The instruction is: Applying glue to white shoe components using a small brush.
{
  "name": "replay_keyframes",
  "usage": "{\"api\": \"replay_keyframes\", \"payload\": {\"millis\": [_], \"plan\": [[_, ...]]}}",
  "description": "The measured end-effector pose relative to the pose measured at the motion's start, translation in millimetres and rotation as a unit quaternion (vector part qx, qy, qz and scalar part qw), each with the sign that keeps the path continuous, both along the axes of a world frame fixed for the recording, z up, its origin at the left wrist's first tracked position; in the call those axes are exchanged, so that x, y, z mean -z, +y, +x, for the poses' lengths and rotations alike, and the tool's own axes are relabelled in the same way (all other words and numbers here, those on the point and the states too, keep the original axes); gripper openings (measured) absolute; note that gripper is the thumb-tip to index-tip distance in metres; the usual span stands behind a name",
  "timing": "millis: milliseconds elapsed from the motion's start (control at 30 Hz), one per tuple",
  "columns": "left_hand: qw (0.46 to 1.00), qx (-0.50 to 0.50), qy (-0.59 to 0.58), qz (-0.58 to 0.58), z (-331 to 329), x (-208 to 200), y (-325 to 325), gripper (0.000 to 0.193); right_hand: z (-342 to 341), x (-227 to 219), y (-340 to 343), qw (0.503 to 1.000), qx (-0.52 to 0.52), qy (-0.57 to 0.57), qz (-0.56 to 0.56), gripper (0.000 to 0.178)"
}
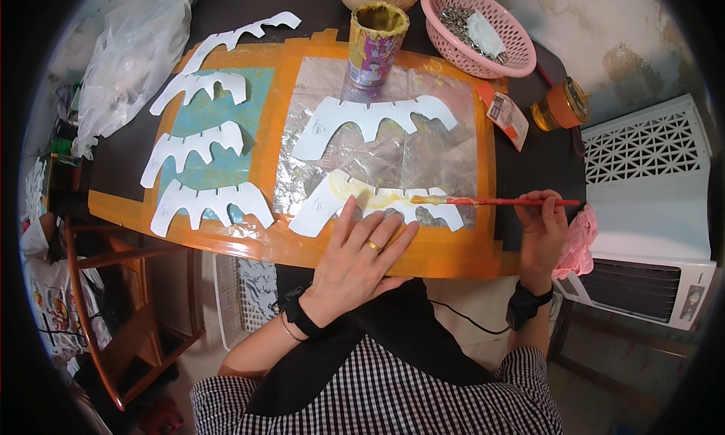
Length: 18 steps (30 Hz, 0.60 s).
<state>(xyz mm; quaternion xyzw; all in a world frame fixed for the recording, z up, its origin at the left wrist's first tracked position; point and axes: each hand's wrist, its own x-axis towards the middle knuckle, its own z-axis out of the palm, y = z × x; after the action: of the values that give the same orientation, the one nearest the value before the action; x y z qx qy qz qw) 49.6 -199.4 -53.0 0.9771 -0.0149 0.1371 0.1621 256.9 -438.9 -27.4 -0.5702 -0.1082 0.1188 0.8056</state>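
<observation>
My right hand [542,227] grips a thin red brush [483,202] near its back end. Its yellowish tip rests on a white scalloped paper cutout [313,214], where a wet yellow smear shows on the left and middle part. Fingers spread, my left hand [366,250] lies flat with its fingertips on the cutout's lower edge, holding nothing. Another white cutout [362,121] of the same shape lies just beyond. Farther back stands a purple can [375,53] with a yellow-crusted rim. Several more cutouts [196,146] lie in a column on the left.
Orange tape [453,265] borders the plastic-covered work surface. At the back right are a pink basket [521,46] of small metal pieces and a jar [563,106] with an orange band. A white plastic bag [128,65] sits back left; a white appliance [646,208] stands right.
</observation>
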Motion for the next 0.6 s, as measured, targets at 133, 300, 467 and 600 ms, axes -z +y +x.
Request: {"api": "replay_keyframes", "payload": {"millis": [133, 300, 467, 600], "plan": [[1.000, 0.002, 0.012, -0.001, 0, 0, -1, 0.084, -4, 7, -1, 1.000, 0.021, -0.015, 0.007, 0.019], [1.000, 0.002, 0.006, -0.002, 0, 0, 0, 0.084, -3, 8, -16, 0.999, 0.042, -0.034, -0.007, 0.018], [1.000, 0.001, 0.012, 0.013, 0, 0, -1, 0.083, -6, 6, -18, 0.999, 0.018, -0.044, 0.002, 0.019], [1.000, -0.003, 0.017, 0.024, 0, 0, 0, 0.082, -8, 7, -3, 0.997, -0.027, -0.066, 0.017, 0.020]]}}
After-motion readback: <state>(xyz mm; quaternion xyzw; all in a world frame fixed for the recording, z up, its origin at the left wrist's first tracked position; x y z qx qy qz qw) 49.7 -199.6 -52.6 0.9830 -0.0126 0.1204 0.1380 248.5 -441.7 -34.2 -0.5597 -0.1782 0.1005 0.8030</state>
